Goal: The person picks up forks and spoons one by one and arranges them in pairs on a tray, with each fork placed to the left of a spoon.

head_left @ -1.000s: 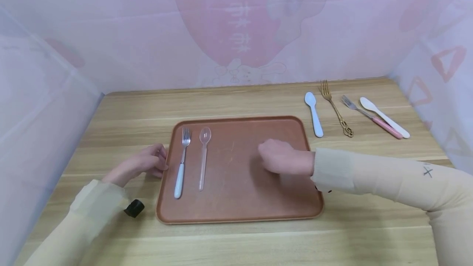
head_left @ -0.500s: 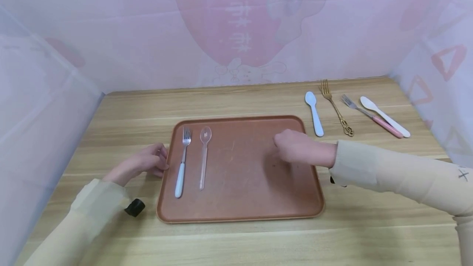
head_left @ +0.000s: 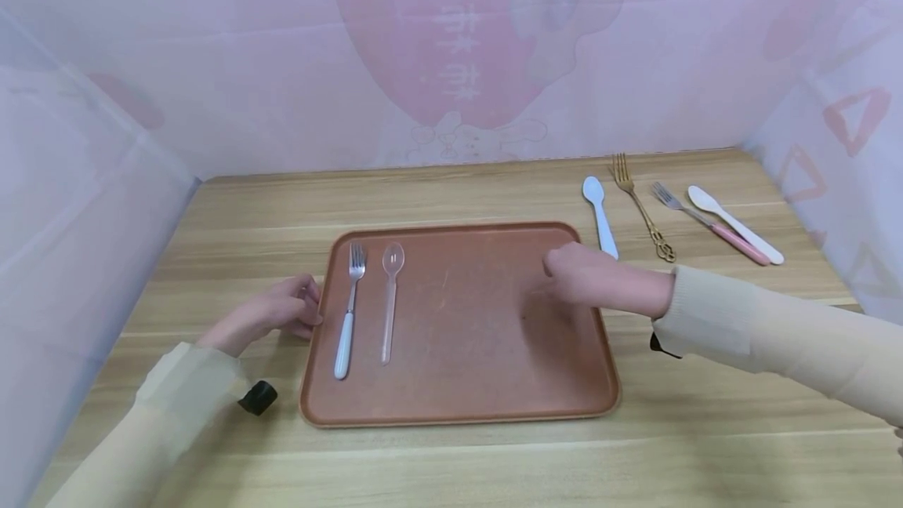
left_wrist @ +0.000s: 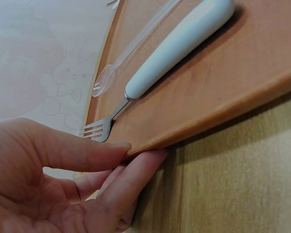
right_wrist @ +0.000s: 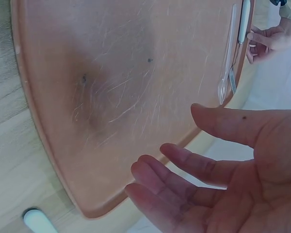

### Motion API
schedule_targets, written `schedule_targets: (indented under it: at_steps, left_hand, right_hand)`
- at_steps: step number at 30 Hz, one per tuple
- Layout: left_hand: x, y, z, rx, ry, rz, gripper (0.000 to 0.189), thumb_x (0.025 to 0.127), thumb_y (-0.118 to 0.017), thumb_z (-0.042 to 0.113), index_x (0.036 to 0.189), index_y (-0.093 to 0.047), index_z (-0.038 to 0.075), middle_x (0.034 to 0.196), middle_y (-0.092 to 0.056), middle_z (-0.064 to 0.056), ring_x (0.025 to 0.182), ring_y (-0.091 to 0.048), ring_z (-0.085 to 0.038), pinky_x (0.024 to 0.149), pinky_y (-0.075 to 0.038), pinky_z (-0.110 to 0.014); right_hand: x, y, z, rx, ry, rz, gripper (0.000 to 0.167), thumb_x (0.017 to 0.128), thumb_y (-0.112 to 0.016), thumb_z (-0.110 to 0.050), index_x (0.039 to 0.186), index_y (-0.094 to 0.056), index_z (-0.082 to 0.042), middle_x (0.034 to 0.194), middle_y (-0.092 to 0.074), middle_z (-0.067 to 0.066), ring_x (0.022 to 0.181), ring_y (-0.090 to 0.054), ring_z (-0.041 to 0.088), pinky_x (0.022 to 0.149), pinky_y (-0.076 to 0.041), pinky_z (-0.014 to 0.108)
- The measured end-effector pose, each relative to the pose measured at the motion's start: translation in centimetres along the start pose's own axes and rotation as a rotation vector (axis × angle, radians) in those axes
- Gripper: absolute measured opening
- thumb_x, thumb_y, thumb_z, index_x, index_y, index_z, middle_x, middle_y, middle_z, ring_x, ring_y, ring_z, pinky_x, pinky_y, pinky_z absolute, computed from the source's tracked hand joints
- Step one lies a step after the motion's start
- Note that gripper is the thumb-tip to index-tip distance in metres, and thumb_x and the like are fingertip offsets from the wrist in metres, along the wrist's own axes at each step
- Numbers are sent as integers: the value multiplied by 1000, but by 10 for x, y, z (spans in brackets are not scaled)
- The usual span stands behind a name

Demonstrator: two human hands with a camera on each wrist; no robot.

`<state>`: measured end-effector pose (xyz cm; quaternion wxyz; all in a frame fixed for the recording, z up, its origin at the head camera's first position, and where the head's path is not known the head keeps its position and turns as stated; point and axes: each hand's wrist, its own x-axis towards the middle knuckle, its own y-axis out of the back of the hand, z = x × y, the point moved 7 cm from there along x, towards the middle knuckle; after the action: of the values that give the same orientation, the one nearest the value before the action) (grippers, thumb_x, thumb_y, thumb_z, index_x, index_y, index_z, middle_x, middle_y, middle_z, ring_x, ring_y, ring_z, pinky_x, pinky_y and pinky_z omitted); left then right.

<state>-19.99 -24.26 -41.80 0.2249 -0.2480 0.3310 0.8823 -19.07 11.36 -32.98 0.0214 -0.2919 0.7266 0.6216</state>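
Note:
My left hand (head_left: 282, 308) pinches the left rim of the brown tray (head_left: 451, 386); in the left wrist view the thumb (left_wrist: 94, 153) lies at the rim's top and the fingers bend under it. On the tray's left side lie a fork (head_left: 343, 343) with a pale handle and a clear plastic spoon (head_left: 389, 320), side by side with heads pointing away. Over the tray's right part hovers my right hand (head_left: 592, 277), nothing in it. In the right wrist view its thumb and fingers are relaxed and spread apart.
Right of the tray, on the wooden table (head_left: 451, 469), lie a light blue spoon (head_left: 601, 222), an ornate gold fork (head_left: 643, 214), a pink-handled fork (head_left: 737, 243) and a white spoon (head_left: 741, 223) beside it. Printed cloth walls (head_left: 247, 100) surround the table's back and sides.
My right hand has moved rightward across the tray, from near its middle to its right edge. The left hand, tray and cutlery have stayed in place.

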Motion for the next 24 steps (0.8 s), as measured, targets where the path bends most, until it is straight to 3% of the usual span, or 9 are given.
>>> schedule_targets:
  at_steps: [6, 9, 12, 16, 24]
  left_hand:
    - [-1, -1, 2, -22, -9, -10, 33, 76, -56, -2, 103, -38, -7, 99, -50, -23, 76, -60, -22, 69, -57, -33]
    - [-2, -1, 2, -34, -9, -11, 32, 76, -56, -3, 103, -38, -7, 99, -49, -22, 75, -60, -21, 69, -57, -34]
    - [-2, -1, 2, -35, -3, -8, 32, 76, -56, -3, 102, -38, -7, 99, -49, -22, 75, -60, -21, 68, -57, -34]
    - [-2, -2, 1, -28, 4, -8, 31, 77, -56, -3, 103, -38, -6, 100, -49, -22, 75, -60, -22, 68, -57, -33]
    - [-3, -1, 2, -24, 0, -5, 32, 77, -56, -2, 104, -38, -6, 100, -49, -22, 76, -60, -22, 68, -57, -33]
  right_hand:
    - [-3, 3, 8, 21, -15, -8, 17, 85, -57, -17, 74, -52, -5, 61, -37, -1, 54, -35, 13, 46, -27, 22]
    - [-6, 6, 12, 28, -20, -18, 12, 85, -56, -13, 84, -57, -1, 69, -49, 2, 60, -43, 15, 50, -36, 23]
    - [-8, 9, 16, 30, -21, -19, 19, 84, -57, -13, 94, -59, 2, 82, -58, 8, 69, -51, 18, 60, -47, 29]
    - [-10, 14, 22, 33, -25, -5, 25, 83, -59, -14, 99, -59, 5, 91, -62, 13, 76, -55, 20, 70, -51, 36]
    - [-18, 24, 35, 98, -3, 13, 28, 84, -57, -15, 102, -58, 7, 87, -62, 12, 69, -53, 18, 61, -48, 32]
